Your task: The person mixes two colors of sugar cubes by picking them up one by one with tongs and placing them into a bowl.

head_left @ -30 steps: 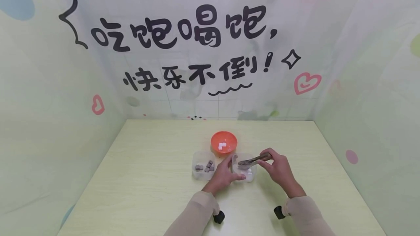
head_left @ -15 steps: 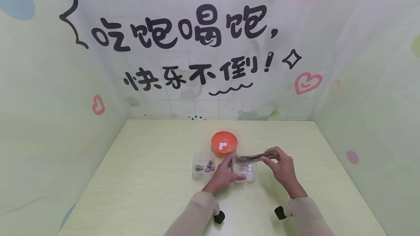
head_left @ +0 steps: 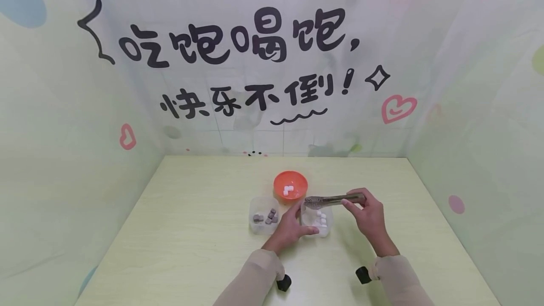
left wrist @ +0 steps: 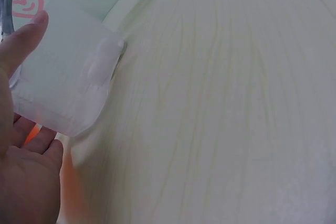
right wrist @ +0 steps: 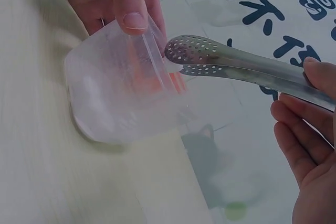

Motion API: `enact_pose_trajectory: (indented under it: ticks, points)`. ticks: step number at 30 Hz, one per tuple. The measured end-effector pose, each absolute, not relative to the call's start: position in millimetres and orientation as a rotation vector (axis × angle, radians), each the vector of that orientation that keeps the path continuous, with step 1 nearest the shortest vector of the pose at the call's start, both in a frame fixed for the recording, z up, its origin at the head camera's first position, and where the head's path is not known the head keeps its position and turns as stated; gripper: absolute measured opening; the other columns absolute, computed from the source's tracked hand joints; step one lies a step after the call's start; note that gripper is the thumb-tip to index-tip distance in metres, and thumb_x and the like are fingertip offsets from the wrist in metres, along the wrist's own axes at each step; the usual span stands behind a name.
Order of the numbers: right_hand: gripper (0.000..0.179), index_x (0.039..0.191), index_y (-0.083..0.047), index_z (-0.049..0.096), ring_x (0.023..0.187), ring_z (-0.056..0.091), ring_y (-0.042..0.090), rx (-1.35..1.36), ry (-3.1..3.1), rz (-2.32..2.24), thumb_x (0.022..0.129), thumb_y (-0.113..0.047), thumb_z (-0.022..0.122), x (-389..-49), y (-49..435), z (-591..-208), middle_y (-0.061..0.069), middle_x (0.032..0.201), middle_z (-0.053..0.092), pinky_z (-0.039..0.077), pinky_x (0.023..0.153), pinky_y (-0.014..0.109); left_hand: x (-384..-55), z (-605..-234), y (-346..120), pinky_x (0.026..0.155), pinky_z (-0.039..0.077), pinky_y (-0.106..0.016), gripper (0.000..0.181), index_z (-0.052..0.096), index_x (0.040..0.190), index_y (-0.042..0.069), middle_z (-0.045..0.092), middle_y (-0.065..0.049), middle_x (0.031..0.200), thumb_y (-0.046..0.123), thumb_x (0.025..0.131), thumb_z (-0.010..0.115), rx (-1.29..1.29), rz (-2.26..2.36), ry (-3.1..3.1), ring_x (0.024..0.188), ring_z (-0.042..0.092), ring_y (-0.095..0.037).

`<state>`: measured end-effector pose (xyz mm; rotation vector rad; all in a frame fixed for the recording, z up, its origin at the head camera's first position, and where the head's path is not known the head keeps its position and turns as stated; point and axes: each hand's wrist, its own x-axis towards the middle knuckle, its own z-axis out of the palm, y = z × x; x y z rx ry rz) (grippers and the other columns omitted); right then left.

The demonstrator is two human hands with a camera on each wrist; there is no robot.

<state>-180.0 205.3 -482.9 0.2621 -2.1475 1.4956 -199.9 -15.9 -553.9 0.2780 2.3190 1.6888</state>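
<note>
My left hand grips a translucent plastic container, its thumb over the near side and its fingers around the left wall. Inside lie several small white cubes, gathered toward the right side in the head view. My right hand holds metal tongs by the handle end, thumb on one side and fingers on the other. Their perforated tips are close together above the container's far rim, a small pale bit showing between them. Just behind stands an orange bowl with a few white cubes in it.
Left of my left hand, a second translucent container holds several purplish-grey cubes. All of it stands on a pale wood-grain table, enclosed by printed fabric walls at the back and both sides.
The tongs have risen from inside the container toward its far rim and levelled out, my right hand shifting up and right. White cubes in the container show more plainly. My left hand stays put.
</note>
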Motion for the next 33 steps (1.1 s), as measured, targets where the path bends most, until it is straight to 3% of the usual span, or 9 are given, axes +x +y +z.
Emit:
enact_pose_trajectory:
  ticks: [9, 16, 24, 33]
  points:
    - [0.021, 0.095, 0.015, 0.060, 0.072, 0.063, 0.000, 0.302, -2.076, 1.533, 0.077, 0.017, 0.070, -165, 192, -449, 0.023, 0.077, 0.066, 0.049, 0.077, 0.009, -199, -551, -15, 0.111, 0.032, -0.042, 0.104, 0.026, 0.154, 0.028, 0.034, 0.002, 0.155, 0.030, 0.070, 0.088, 0.269, 1.684, 2.321, 0.141, 0.030, -0.025]
    - [0.022, 0.096, 0.016, 0.059, 0.074, 0.064, 0.001, 0.294, -1.999, 1.589, 0.077, 0.019, 0.069, -172, 188, -451, 0.019, 0.081, 0.067, 0.051, 0.071, 0.012, -198, -550, -16, 0.111, 0.032, -0.043, 0.103, 0.027, 0.154, 0.027, 0.034, 0.003, 0.155, 0.031, 0.071, 0.087, 0.268, 1.687, 2.321, 0.141, 0.031, -0.025]
    - [0.022, 0.097, 0.018, 0.059, 0.076, 0.064, 0.001, 0.274, -1.909, 1.626, 0.079, 0.016, 0.071, -180, 178, -452, 0.029, 0.083, 0.064, 0.052, 0.079, 0.015, -198, -550, -16, 0.111, 0.032, -0.045, 0.102, 0.027, 0.155, 0.026, 0.035, 0.003, 0.154, 0.031, 0.072, 0.087, 0.263, 1.709, 2.294, 0.142, 0.031, -0.026]
    - [0.021, 0.096, 0.018, 0.059, 0.076, 0.064, 0.000, 0.221, -1.875, 1.650, 0.079, 0.015, 0.071, -188, 166, -450, 0.021, 0.081, 0.067, 0.051, 0.081, 0.015, -199, -550, -15, 0.111, 0.032, -0.047, 0.103, 0.028, 0.155, 0.024, 0.035, 0.002, 0.154, 0.032, 0.071, 0.087, 0.252, 1.697, 2.304, 0.141, 0.031, -0.027]
